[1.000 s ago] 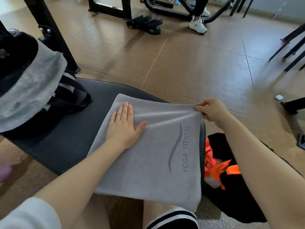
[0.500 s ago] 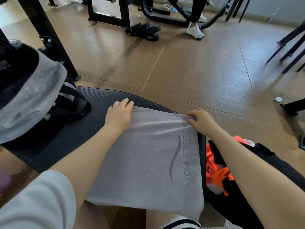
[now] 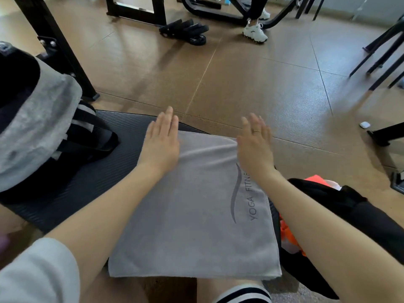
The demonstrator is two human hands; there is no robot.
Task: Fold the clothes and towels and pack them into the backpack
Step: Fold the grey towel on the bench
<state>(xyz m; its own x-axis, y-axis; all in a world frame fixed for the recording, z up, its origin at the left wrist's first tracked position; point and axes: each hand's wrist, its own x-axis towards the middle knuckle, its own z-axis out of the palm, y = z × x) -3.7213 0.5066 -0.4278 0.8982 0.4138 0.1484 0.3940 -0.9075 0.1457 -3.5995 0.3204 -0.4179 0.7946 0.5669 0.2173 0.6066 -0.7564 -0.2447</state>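
both hands, left (image 3: 160,143) & right (image 3: 254,145), fingers flat open on towel's (image 3: 196,215) far edge.

I count two grey towels: one (image 3: 196,215) flat on the mat (image 3: 87,182), one (image 3: 37,127) in the single backpack (image 3: 87,136) at left. I see one black-and-orange garment (image 3: 328,206) at right and two hands, left (image 3: 160,145) and right (image 3: 255,147).

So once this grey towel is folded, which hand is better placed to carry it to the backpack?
Probably the left hand. It lies flat on the grey towel's far left corner, and the backpack sits on the mat on that same side. The right hand is at the far right corner, beside the black and orange clothes.
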